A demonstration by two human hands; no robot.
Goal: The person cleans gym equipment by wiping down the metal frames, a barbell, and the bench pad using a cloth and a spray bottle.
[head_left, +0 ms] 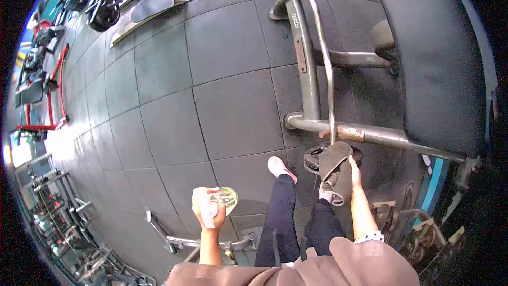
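Both hands busy by the bar, lol
My left hand is gripping a clear container, my right hand clutching a dark cloth.

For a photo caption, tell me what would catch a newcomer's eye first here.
Probably the left hand, low and left of centre, holding a clear, yellowish container with something white. Then the right hand with a dark grey cloth, by the lower end of the wavy bar. A red frame stands out at far left.
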